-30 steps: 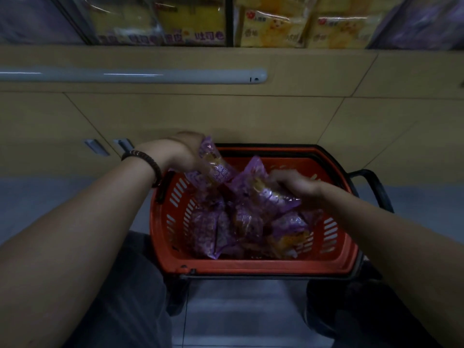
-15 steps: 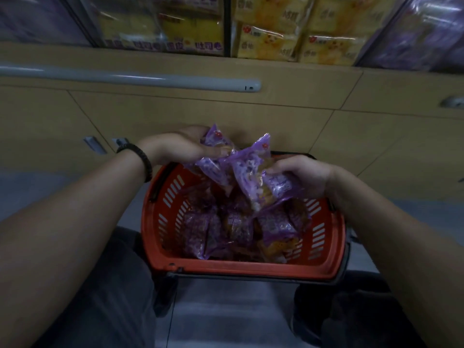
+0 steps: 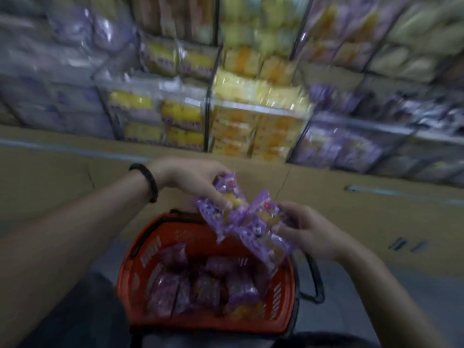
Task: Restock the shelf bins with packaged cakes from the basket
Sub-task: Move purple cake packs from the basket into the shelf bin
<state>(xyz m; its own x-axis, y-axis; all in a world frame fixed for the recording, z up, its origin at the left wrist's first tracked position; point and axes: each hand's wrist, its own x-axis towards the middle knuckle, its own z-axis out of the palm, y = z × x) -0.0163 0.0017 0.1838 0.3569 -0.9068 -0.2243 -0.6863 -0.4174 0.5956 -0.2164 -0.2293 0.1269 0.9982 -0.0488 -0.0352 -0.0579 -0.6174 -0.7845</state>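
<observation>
Head view shows the left hand pinching a purple cake packet by its upper end, fingers curled round the wrapper so the packet hangs below the grip. Touching it wrapper to wrapper, the right hand grips a second bunch of purple packets from the side, thumb and fingers closed on the film. How many packets each hand carries I cannot tell, since the wrappers overlap and blur together. Their long axes run roughly down and toward the person.

Directly below the grip lies the red basket, with more loose packets in its bottom.

The coming move turns on where the matching stock lies. The bin of purple packs is up and to the right of the grip, beyond the right hand, so that hand looks the nearer. The yellow packs stand straight ahead, above both hands.

Motion blur smears the shelves, so bin edges, labels and free room inside are hard to make out.
</observation>
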